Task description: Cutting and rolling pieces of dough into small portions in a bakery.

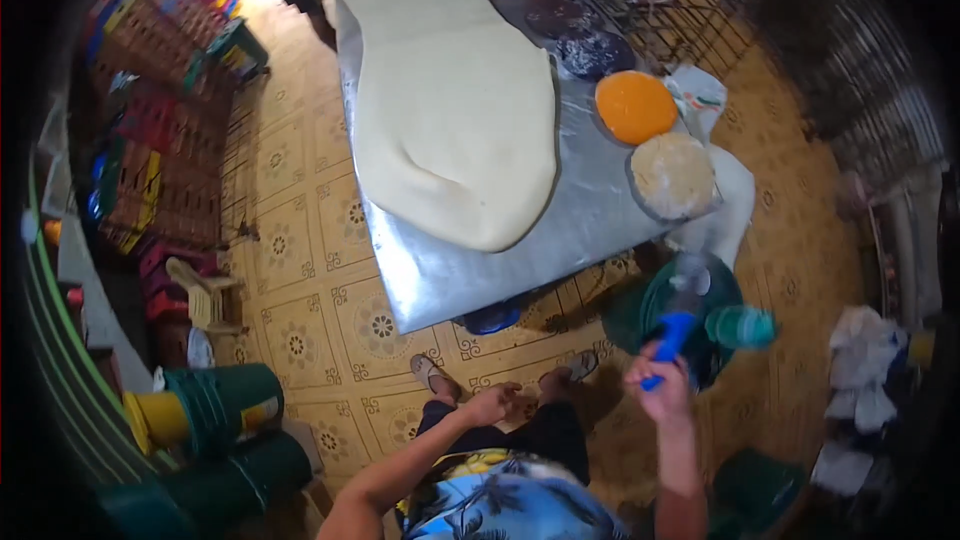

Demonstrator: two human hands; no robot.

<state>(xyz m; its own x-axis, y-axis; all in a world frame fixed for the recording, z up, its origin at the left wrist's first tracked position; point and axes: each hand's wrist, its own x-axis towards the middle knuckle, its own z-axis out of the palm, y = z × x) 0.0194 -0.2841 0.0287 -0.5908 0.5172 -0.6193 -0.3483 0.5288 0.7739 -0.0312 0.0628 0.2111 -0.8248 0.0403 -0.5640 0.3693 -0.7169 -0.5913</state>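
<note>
A large sheet of pale dough [455, 100] lies stretched along a metal table [590, 220]. My right hand [660, 380] is raised to the right of the table corner, gripping a blue-handled tool [672, 338] whose upper end is blurred. Below it sits a green bucket [700, 310], with a teal plastic bottle [742, 326] beside the tool. My left hand [495, 402] hangs in front of my body near my thigh, fingers loosely curled, holding nothing. My sandalled feet [430, 370] stand just before the table's near edge.
On the table's right side lie round dough pieces: an orange one [636, 106], a pale one [673, 175], and dark purple and red ones [594, 52] farther back. Stacked crates [150, 160] line the left wall. Green buckets [225, 400] stand lower left. White cloths [860, 360] are heaped at right.
</note>
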